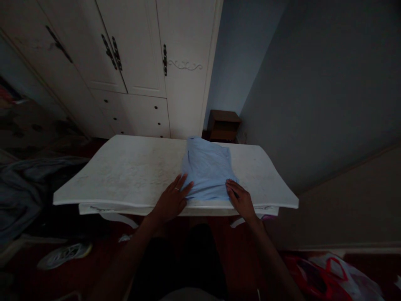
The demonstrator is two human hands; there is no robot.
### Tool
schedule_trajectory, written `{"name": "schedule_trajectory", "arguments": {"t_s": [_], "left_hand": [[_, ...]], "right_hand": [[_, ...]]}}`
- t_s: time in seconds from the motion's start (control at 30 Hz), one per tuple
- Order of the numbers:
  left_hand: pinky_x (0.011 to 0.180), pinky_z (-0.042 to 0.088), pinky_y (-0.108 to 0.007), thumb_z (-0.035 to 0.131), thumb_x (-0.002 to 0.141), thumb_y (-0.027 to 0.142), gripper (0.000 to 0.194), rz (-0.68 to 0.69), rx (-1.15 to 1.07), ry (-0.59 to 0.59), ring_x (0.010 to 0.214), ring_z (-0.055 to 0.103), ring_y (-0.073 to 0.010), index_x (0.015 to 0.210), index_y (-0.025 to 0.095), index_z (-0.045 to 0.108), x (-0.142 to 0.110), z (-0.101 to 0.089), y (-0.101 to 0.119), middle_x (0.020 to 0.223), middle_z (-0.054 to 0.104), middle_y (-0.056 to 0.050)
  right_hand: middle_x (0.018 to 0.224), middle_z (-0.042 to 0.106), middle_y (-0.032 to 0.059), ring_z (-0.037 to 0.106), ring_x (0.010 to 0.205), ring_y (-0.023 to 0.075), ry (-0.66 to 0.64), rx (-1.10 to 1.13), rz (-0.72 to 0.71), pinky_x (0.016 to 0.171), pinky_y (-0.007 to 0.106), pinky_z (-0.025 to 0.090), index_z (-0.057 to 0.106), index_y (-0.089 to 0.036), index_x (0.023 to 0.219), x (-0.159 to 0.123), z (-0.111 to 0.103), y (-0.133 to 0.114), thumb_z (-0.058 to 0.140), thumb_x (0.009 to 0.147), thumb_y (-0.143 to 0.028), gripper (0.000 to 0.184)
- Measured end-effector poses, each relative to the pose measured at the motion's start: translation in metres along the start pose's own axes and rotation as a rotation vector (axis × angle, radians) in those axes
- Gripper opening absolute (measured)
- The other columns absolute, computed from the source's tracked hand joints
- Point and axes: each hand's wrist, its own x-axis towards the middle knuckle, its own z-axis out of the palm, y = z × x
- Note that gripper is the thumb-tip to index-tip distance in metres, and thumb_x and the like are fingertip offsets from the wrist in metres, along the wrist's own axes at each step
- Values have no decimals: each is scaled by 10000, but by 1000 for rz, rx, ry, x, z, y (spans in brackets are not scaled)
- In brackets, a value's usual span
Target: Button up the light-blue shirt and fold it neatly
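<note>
A light blue piece of folded fabric (208, 167), perhaps a garment, lies on the white table (140, 167), right of its middle. Wrinkles run across it, mostly along the near side. My left hand (172, 198) is at the fabric's near left edge, fingers spread and fingertips touching it; a ring is on one finger. At the near right edge, my right hand (241, 198) rests its fingers on the fabric, with a gap between them and the thumb. Neither hand lifts the fabric.
Behind the table stands a white wardrobe (188, 92) with dark handles. A small brown cabinet (224, 125) is in the corner. Grey fabric (21, 192) is heaped at left, above a shoe (64, 256). Red and white bags (338, 278) lie on the floor at right.
</note>
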Motion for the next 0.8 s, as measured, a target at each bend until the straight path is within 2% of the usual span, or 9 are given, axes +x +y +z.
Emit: {"name": "schedule_trajectory", "arguments": {"t_s": [0.2, 0.3, 0.5, 0.6, 0.7, 0.8], "left_hand": [[1150, 282, -494, 498, 941, 341, 520, 97, 25, -4, 1467, 194, -281, 1449, 329, 389, -19, -6, -10, 1603, 191, -74], [1145, 306, -477, 510, 942, 331, 480, 121, 31, 13, 1442, 279, -254, 1417, 333, 438, -25, -6, -11, 1569, 293, -82], [1079, 415, -465, 516, 928, 262, 302, 48, -73, 172, 1335, 459, -248, 1200, 277, 646, -41, -3, 0, 1464, 468, -98], [1022, 475, -444, 503, 927, 327, 246, -126, -249, 240, 1249, 543, -243, 1052, 243, 697, -42, -7, 4, 1370, 563, -96], [926, 531, -407, 467, 922, 378, 279, -456, -495, 316, 1060, 652, -219, 1041, 200, 646, -31, -14, 2, 1164, 681, -106], [734, 563, -335, 524, 855, 404, 335, -740, -706, 273, 865, 693, -205, 1085, 167, 585, -12, -22, -4, 1010, 720, -104]], "right_hand": [[1226, 677, 82, 617, 1174, 240, -26, 34, -6, 1064, 487, 456, 719, -243, 1106, 1, -4, 2, 530, 922, -351, 285], [1222, 679, 90, 619, 1170, 241, -34, 46, -4, 1062, 484, 459, 723, -235, 1097, 2, -6, 3, 539, 917, -355, 284], [1217, 684, 70, 620, 1170, 234, -85, 93, -20, 1065, 480, 456, 723, -245, 1098, 3, -13, 10, 556, 908, -379, 286], [1222, 681, 70, 624, 1161, 234, -115, 148, -14, 1059, 480, 459, 730, -249, 1074, 4, -18, 11, 580, 895, -397, 277], [1211, 686, 71, 630, 1146, 228, -82, 210, 15, 1042, 466, 469, 740, -257, 1036, 4, -23, 8, 583, 893, -411, 262], [1175, 699, 79, 640, 1113, 230, 9, 229, 36, 1016, 467, 481, 741, -257, 1011, 4, -28, 0, 580, 894, -416, 255]]}}
